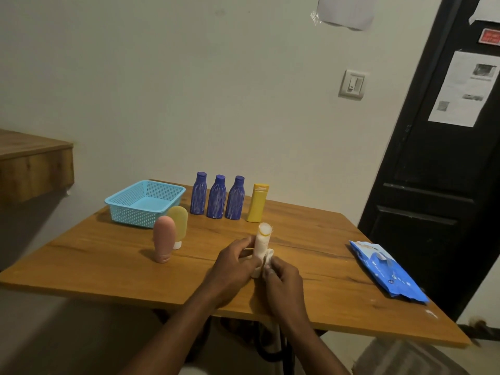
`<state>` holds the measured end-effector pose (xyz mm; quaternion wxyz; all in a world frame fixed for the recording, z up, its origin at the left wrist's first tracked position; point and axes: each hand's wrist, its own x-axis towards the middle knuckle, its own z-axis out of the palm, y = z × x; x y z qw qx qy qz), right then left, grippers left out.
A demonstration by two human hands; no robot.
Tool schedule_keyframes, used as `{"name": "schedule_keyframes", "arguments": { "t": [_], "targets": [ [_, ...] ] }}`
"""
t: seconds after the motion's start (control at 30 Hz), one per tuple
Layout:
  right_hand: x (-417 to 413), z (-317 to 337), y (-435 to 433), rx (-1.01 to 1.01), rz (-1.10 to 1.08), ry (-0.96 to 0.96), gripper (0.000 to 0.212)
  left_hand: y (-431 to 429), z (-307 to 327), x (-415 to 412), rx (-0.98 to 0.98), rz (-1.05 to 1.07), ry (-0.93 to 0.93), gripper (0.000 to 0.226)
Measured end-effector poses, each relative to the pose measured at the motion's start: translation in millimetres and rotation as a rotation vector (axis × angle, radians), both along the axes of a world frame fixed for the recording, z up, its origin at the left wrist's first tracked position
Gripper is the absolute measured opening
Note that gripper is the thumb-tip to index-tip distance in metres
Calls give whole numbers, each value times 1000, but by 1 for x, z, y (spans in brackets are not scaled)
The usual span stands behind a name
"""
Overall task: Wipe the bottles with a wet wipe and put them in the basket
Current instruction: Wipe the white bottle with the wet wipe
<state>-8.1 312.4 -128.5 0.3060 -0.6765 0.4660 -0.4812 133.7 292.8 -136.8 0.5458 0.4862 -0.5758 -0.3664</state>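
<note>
A small bottle (pixel 263 236) stands upright near the table's front middle, wrapped in a white wet wipe (pixel 266 262). My left hand (pixel 235 262) grips the wrapped bottle from the left. My right hand (pixel 284 280) pinches the wipe's bunched lower end on the right. An empty light blue basket (pixel 123 205) sits at the table's back left. Three purple bottles (pixel 216 197) and a yellow bottle (pixel 257 203) stand in a row behind. A pink tube (pixel 163 239) and a yellow tube (pixel 179 223) stand on their caps near the basket.
A blue wet wipe pack (pixel 387 272) lies at the table's right edge. The wooden table (pixel 108 261) stands against a white wall. A black door (pixel 438 158) is on the right and a wooden shelf (pixel 35 163) on the left.
</note>
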Motion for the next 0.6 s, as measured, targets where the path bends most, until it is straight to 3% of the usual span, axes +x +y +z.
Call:
{"name": "schedule_keyframes", "arguments": {
  "t": [0.27,0.5,0.6],
  "targets": [
    [12,5,-9,48,99,-167,38,-4,-1,0,-25,-13,-18,53],
    [1,7,-15,79,78,109,26,-2,0,-1,-49,44,-116,50],
    [4,3,-2,18,91,83,35,0,1,-1,-48,52,-118,53]
  ]
}}
